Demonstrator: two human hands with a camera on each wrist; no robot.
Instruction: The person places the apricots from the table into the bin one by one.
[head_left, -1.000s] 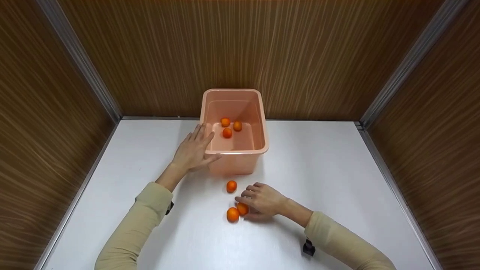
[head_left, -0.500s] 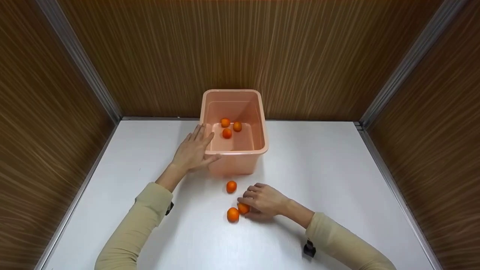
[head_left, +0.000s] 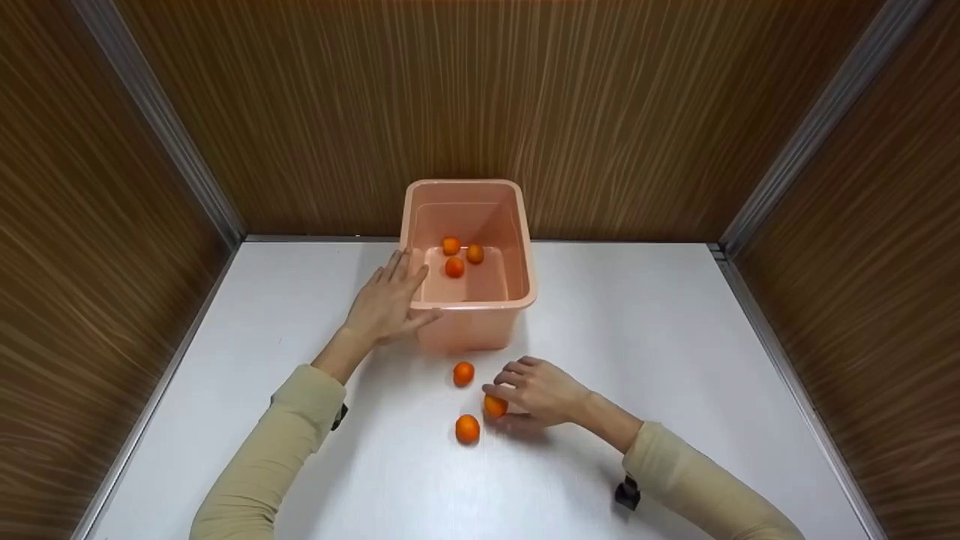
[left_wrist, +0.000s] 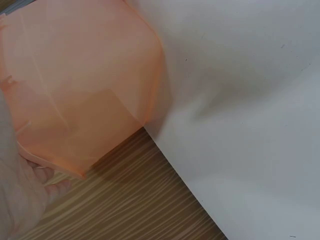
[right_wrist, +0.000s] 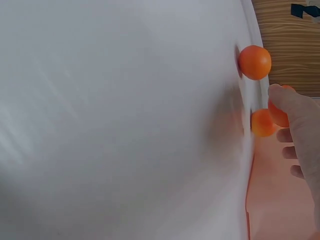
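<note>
Oranges (head_left: 467,428) lie on white table (head_left: 675,360), wood-grain walls (head_left: 600,112) around.

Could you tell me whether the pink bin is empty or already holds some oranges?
Not empty: the pink bin holds three oranges on its floor.

Bright, even; wrist views blurry

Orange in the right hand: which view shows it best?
Head view: the orange shows clear under the right hand, with its neighbours and the bin. Right wrist shows only a sliver behind the fingers. Left wrist shows none of it.
</note>
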